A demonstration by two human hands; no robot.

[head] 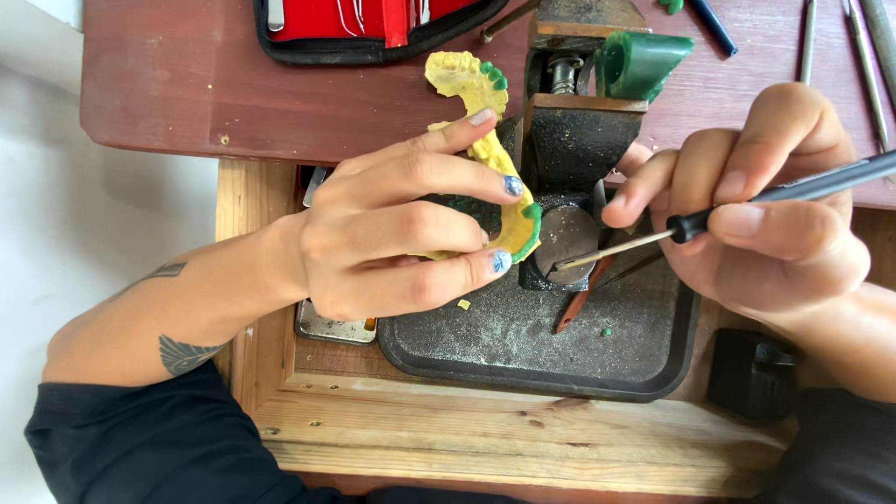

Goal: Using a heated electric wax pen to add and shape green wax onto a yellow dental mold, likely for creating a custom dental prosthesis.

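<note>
The left hand (392, 238) pinches a yellow wax piece (513, 219) with green edges above the dark tray (523, 355) — the right hand (765, 205) grips a thin black-handled tool (709, 219), its tip beside the piece, near the vise (574, 131).

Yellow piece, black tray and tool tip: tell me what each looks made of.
Yellow piece: looks like wax or plaster, matte and lumpy, with green waxy patches; the left hand holds it.
Black tray: likely metal or hard plastic, dull, dusted with shavings.
Tool tip: thin shiny metal rod on a black handle, probably plastic, in the right hand.
</note>
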